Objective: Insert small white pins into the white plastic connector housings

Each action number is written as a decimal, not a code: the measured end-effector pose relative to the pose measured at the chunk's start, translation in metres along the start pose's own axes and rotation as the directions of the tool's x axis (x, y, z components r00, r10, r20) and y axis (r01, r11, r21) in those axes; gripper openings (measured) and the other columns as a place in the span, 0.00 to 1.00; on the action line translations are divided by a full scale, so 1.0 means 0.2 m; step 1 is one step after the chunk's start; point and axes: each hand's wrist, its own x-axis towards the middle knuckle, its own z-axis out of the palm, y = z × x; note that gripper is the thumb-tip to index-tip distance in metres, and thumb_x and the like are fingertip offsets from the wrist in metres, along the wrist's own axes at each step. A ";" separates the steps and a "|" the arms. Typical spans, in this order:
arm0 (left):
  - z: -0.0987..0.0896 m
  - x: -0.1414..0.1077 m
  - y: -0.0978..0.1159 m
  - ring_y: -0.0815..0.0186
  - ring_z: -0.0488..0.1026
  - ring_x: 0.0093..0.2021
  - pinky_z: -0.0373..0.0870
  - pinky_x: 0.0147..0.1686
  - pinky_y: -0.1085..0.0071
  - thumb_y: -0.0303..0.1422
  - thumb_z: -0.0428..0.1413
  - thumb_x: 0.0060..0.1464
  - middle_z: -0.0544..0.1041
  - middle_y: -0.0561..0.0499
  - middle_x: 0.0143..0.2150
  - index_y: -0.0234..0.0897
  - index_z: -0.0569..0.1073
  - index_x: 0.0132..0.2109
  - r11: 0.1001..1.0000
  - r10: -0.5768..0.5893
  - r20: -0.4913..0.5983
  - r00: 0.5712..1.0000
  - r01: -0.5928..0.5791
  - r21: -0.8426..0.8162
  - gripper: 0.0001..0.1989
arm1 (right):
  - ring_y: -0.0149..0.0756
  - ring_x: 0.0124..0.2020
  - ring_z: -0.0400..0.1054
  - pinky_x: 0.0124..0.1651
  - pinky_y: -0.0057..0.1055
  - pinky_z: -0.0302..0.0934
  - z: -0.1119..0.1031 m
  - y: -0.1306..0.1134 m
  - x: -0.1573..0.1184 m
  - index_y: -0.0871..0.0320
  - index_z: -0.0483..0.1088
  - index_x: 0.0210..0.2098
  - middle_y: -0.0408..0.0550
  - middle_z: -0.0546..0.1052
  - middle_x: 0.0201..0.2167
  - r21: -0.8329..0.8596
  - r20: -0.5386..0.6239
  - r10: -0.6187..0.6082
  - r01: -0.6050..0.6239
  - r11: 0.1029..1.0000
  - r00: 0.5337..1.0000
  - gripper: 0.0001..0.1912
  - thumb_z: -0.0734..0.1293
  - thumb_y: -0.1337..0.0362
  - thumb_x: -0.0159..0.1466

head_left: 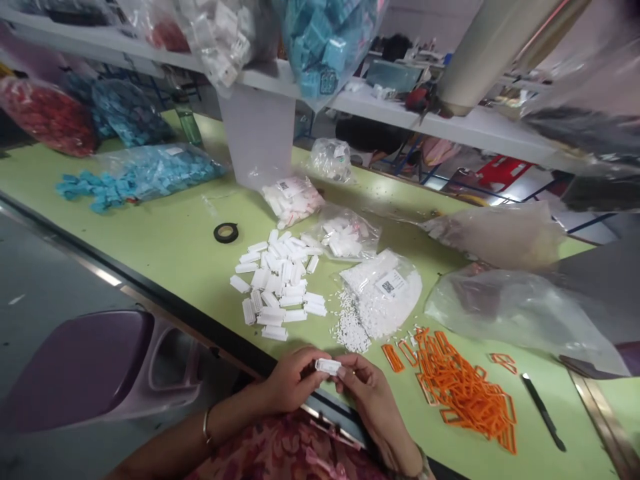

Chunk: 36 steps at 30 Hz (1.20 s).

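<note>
At the table's front edge, my left hand (299, 379) pinches a small white plastic housing (327, 366) by its left end. The fingers of my right hand (361, 381) are closed at the housing's right end; whether a tiny part sits between them I cannot make out. Just beyond my hands lies a loose pile of similar white plastic pieces (280, 283). Tiny white pellet-like parts (351, 330) spill from a clear labelled bag (390, 293) to its right. A heap of orange rectangular frames (465, 387) lies to the right of my right hand.
A roll of black tape (226, 232) lies left of the white pile. A dark tweezer-like or knife-like tool (543, 412) is at the right. Bags of white parts (293, 200), blue parts (170, 175) and red parts (45, 117) stand farther back, below a shelf (390, 113). A purple chair (85, 367) is at left.
</note>
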 end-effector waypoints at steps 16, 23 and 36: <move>-0.07 0.08 0.08 0.66 0.75 0.25 0.74 0.29 0.71 0.47 0.61 0.64 0.81 0.54 0.27 0.36 0.80 0.51 0.905 -0.401 0.047 0.915 0.404 -0.133 0.19 | 0.41 0.37 0.74 0.45 0.37 0.70 -0.42 -0.04 0.00 0.55 0.81 0.41 0.52 0.83 0.37 -0.802 -0.213 -0.530 0.162 0.574 0.821 0.07 0.72 0.60 0.68; -0.07 0.11 0.11 0.64 0.78 0.27 0.75 0.31 0.70 0.48 0.62 0.60 0.81 0.53 0.27 0.35 0.80 0.49 0.904 -0.411 0.052 0.910 0.414 -0.105 0.21 | 0.44 0.43 0.77 0.48 0.37 0.68 -0.34 -0.03 0.03 0.57 0.80 0.46 0.56 0.84 0.41 -0.929 -0.038 -0.535 0.168 0.331 0.844 0.07 0.69 0.66 0.72; -0.07 0.10 0.12 0.65 0.77 0.25 0.77 0.31 0.70 0.47 0.62 0.61 0.81 0.53 0.28 0.36 0.80 0.51 0.892 -0.423 0.095 0.901 0.433 -0.130 0.20 | 0.39 0.36 0.73 0.44 0.35 0.67 -0.27 -0.06 0.03 0.55 0.78 0.37 0.51 0.82 0.36 -0.861 -0.060 -0.515 0.216 0.460 0.855 0.06 0.70 0.63 0.71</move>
